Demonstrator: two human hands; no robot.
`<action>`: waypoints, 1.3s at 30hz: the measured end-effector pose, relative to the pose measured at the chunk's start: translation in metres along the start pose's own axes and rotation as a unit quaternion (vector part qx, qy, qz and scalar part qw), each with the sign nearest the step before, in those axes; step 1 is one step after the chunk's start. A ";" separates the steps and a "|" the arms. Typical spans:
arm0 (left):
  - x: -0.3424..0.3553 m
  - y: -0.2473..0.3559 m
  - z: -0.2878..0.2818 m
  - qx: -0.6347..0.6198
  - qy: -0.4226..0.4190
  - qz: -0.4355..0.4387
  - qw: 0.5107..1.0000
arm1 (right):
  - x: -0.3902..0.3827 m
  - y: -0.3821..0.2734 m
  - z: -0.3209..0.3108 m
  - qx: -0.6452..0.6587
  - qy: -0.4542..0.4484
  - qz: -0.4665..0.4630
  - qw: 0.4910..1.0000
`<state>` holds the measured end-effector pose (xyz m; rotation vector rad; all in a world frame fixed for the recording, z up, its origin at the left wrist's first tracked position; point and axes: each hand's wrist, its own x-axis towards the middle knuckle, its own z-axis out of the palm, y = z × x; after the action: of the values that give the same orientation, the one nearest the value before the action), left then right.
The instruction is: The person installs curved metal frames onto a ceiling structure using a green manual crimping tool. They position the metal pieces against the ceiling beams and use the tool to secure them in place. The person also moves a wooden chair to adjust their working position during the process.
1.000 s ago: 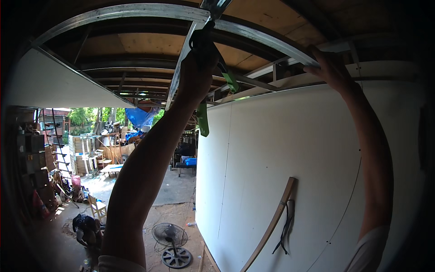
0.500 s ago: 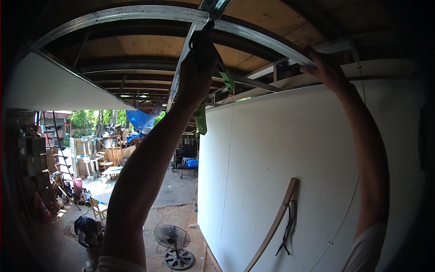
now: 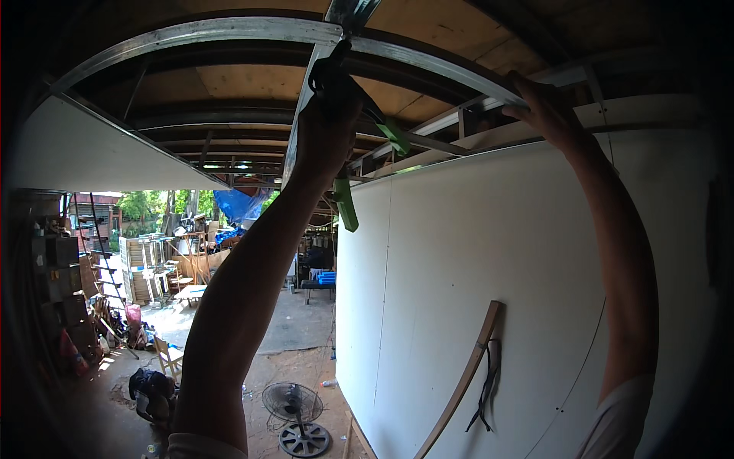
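Overhead, my left hand (image 3: 330, 126) is closed around a black hand tool with green handles (image 3: 346, 205). Its dark nose (image 3: 340, 50) points up at the spot where a curved-looking silver metal channel (image 3: 206, 32) crosses another metal profile (image 3: 302, 99). Whether the nose touches the metal is too dark to make out. My right hand (image 3: 552, 115) grips the same channel farther right, its fingers over the top edge and its thumb beneath. Part of the tool is hidden behind my left hand.
A large white wall panel (image 3: 474, 229) fills the right side, with a wooden strip (image 3: 462, 375) leaning before it. A white ceiling panel (image 3: 115, 145) hangs at left. Below are a standing fan (image 3: 294, 405), a crouching person (image 3: 153, 394) and a wooden chair (image 3: 168, 356).
My left hand and the tool have shifted slightly left and down in the picture, and the green handles have swung a little to the right. My right hand stays on the channel.
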<state>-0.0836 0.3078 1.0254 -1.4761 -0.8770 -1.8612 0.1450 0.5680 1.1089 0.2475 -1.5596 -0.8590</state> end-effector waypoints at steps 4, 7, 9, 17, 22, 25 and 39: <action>-0.004 0.003 0.004 -0.086 -0.037 -0.034 0.995 | -0.001 -0.002 -0.006 -0.001 -0.016 0.006 1.000; -0.006 0.001 0.007 -0.125 -0.032 -0.045 0.991 | 0.000 -0.006 -0.004 -0.009 -0.021 0.012 1.000; -0.009 0.005 0.016 -0.155 -0.032 -0.053 0.986 | 0.000 0.005 0.000 -0.024 0.003 -0.020 1.000; -0.012 0.007 0.031 -0.226 -0.025 -0.057 0.972 | 0.007 0.007 -0.003 -0.026 -0.019 -0.004 0.999; -0.013 0.011 0.045 -0.182 0.030 -0.044 0.982 | 0.020 0.007 0.007 -0.028 -0.078 0.075 0.994; -0.011 0.011 0.046 -0.146 0.039 -0.033 0.988 | 0.028 0.014 0.022 -0.071 -0.046 0.051 0.995; 0.014 -0.020 0.004 0.302 0.060 0.163 0.937 | 0.045 0.008 0.040 -0.143 -0.001 0.023 0.989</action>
<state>-0.1002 0.3223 1.0373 -1.0326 -0.9639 -1.2644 0.1012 0.5612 1.1503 0.0037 -1.4171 -1.0339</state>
